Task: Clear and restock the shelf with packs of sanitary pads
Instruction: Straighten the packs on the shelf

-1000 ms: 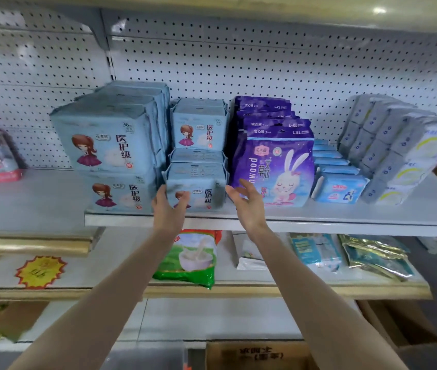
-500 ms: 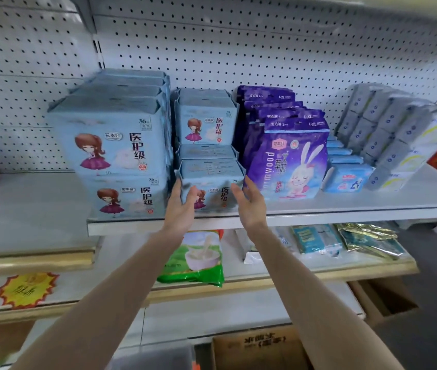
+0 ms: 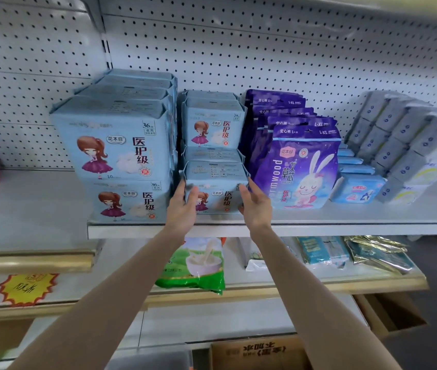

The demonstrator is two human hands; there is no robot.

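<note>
On the white shelf [image 3: 318, 224] a small light-blue pad pack [image 3: 218, 194] with a cartoon girl stands at the front of the middle stack. My left hand [image 3: 182, 206] grips its left side, thumb on the front face. My right hand [image 3: 256, 206] holds its right side, fingers slipped between it and the purple rabbit packs [image 3: 302, 166]. More small blue packs [image 3: 212, 129] sit above and behind it. Larger blue packs [image 3: 116, 145] are stacked to the left.
Flat blue packets [image 3: 356, 188] and leaning grey-white packs [image 3: 404, 145] fill the shelf's right end, with a pegboard wall behind. The lower shelf holds a green bag [image 3: 196, 265] and teal and gold packets [image 3: 372, 252]. A cardboard box [image 3: 260, 351] sits below.
Both hands reached forward from the shelf edge and closed around the sides of the front small blue pack. The camera moved closer to the shelf.
</note>
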